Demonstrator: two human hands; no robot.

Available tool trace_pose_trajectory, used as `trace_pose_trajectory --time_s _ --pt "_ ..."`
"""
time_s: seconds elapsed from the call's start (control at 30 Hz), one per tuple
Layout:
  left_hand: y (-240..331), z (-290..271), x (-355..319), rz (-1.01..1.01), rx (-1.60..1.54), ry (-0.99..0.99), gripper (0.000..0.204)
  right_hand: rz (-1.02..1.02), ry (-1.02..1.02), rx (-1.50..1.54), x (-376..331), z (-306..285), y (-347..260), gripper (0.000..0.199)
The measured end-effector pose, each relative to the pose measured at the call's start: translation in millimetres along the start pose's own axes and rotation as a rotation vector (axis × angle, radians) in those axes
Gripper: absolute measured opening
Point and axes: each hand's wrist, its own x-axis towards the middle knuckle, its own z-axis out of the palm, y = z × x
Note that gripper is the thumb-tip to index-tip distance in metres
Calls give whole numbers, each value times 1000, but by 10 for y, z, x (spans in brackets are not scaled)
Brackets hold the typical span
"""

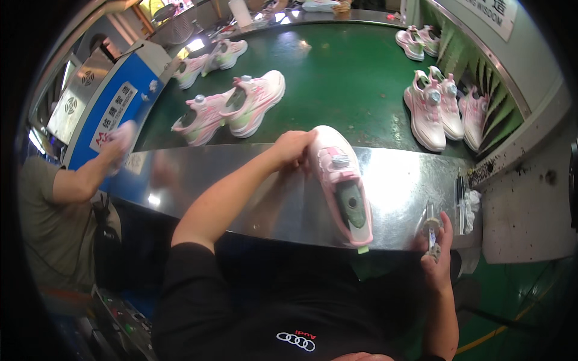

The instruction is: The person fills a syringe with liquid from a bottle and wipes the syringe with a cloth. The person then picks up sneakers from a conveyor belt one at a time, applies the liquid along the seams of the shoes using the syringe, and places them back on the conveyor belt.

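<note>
Steel ledge [394,201]: shoe [338,180] angled across, toe [328,136] pointing away; left hand [294,148] gripping toe, right hand [439,260] clasping clear tool [431,225].

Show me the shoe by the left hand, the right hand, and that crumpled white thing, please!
Shoe [348,194], head view: the dark insole inside its opening.
Right hand [439,266], head view: the middle of the hand.
Crumpled white thing [472,209], head view: its wrinkled middle.

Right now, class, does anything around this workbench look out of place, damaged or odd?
A crumpled white wad lies at the right end of the steel ledge, and dark marks dot the grey panel beside it; both look untidy. The pale pink shoe in the left hand shows no obvious damage.
</note>
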Motion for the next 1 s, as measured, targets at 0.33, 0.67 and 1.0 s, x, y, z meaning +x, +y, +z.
trace_pose_trajectory --time_s 0.33,0.67,1.0 --pt "562 439 -271 372 -521 -67 62 18 37 -100 -173 85 -301 122" --pt "332 394 -887 506 -1071 -376 58 -38 -328 663 -37 378 -864 119" --pt "176 417 -980 708 -985 -451 68 -61 -586 781 121 861 -1251 96"
